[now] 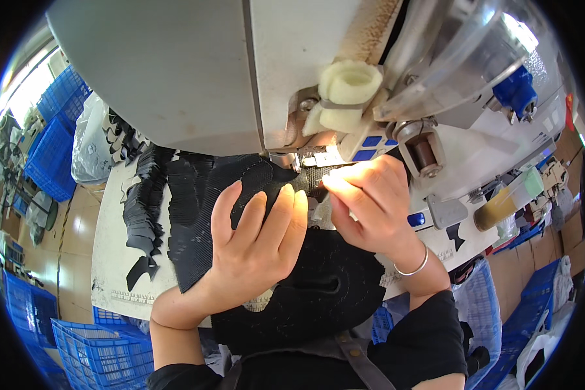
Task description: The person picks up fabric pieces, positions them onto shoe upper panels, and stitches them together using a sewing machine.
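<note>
A black mesh fabric piece point(198, 244) lies under the head of a sewing machine point(175, 71). My left hand point(260, 234) rests flat on it with the fingers stretched out, just left of the metal presser foot point(297, 162). To the right of the foot, my right hand point(374, 205) pinches the fabric's edge between thumb and forefinger; bright lamp light washes out the fingertips. Below both hands, a larger black fabric piece point(344, 260) with a slit hangs over the table's front edge toward my lap.
Stacked black cut pieces point(143, 208) lie on the white table point(114, 260) at the left. A bobbin of brown thread point(424, 156) and a clear plastic shield point(461, 65) sit at the machine's right. Blue crates point(104, 351) stand on the floor on both sides.
</note>
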Available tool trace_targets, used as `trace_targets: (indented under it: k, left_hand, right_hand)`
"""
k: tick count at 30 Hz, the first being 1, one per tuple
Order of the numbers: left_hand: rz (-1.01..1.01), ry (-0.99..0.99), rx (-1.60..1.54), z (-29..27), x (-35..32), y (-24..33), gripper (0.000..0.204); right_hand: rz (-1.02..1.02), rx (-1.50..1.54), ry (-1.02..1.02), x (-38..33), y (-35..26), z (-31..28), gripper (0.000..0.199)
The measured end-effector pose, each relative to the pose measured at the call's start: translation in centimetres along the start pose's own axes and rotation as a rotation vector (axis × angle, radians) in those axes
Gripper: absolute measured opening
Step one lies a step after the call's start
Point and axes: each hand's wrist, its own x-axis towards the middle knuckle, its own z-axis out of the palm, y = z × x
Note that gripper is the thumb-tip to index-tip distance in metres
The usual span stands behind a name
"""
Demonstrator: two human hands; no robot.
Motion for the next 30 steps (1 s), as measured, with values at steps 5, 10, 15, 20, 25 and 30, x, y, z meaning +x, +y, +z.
trace_targets:
  k: [5, 10, 15, 20, 25, 30]
  left_hand:
    - [-0.057, 0.077, -0.124, 2.0, 0.2, -1.5, 0.014]
    - [-0.161, 0.167, -0.375, 3.7, 0.5, -2.7, 0.016]
    - [-0.15, 0.212, -0.478, 4.5, 0.7, -3.7, 0.025]
    - [-0.302, 0.338, -0.402, 6.5, 0.0, -5.5, 0.021]
    - [-0.277, 0.261, -0.394, 5.4, 0.5, -6.7, 0.019]
    - [-0.345, -0.001, -0.476, 5.2, -0.2, -6.7, 0.014]
  right_hand:
    - [-0.024, 0.011, -0.018, -0.2, 0.0, -0.2, 0.026]
    - [0.177, -0.013, 0.041, -0.9, 2.3, -0.1, 0.027]
    - [0.563, -0.026, -0.117, -0.7, 7.2, 1.0, 0.025]
    - [0.233, 0.1, 0.06, -1.0, 11.6, 9.1, 0.019]
    - [0.38, -0.138, 0.078, -5.9, 12.9, 6.1, 0.017]
    - [0.641, -0.631, -0.741, -6.9, 5.3, 2.2, 0.031]
